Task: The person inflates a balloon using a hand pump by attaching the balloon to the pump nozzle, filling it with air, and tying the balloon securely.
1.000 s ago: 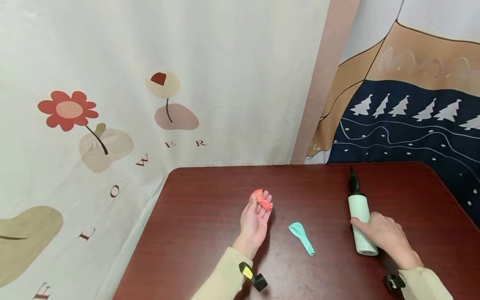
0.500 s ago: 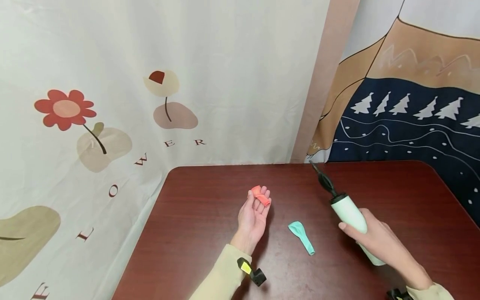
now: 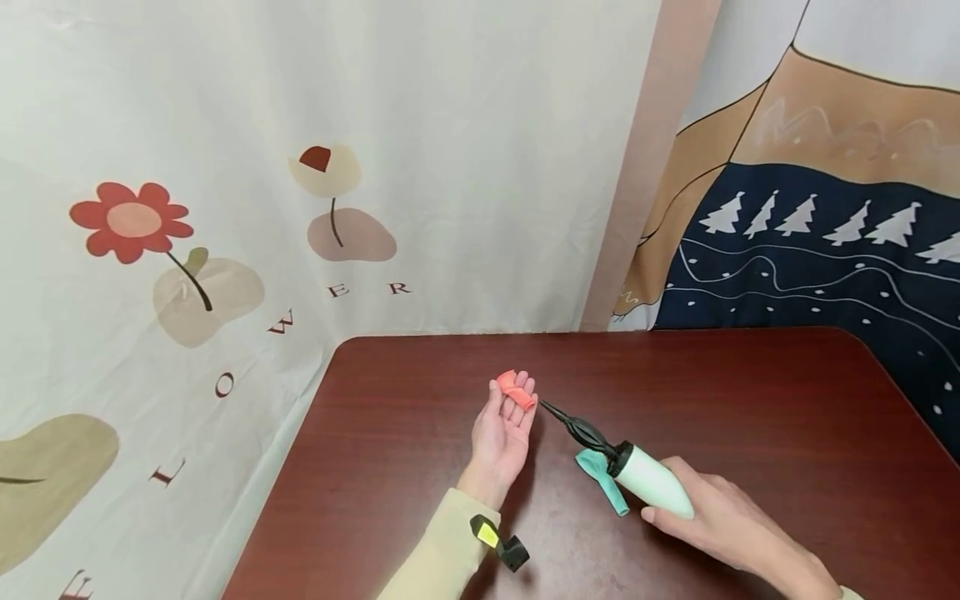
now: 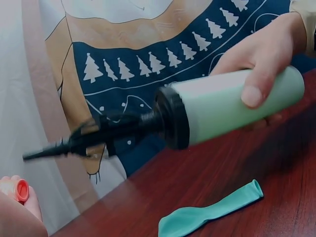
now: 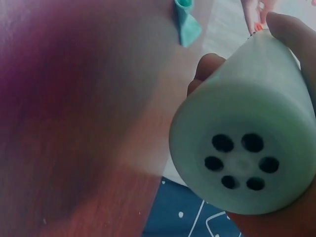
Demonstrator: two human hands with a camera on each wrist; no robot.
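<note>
**Green pump (image 3: 654,483) held near coral balloon (image 3: 516,390), head & wrist views**

L hand (image 3: 501,437), palm up, pinches coral balloon btwn thumb & fingers, above table (image 3: 360,483). R hand (image 3: 727,517) grips green pump round its barrel, approx. midway along; pump is raised off table, tilted. Black nozzle (image 3: 585,432) points toward L hand, its tip just beside the L fingertips, apart from coral balloon. Teal balloon (image 3: 604,483) lies flat on table, partly hidden by pump in head view. R wrist view: pump's base w/ six dark holes (image 5: 214,164). Bkgd: printed curtain (image 3: 465,125), incl. flowers.
</note>
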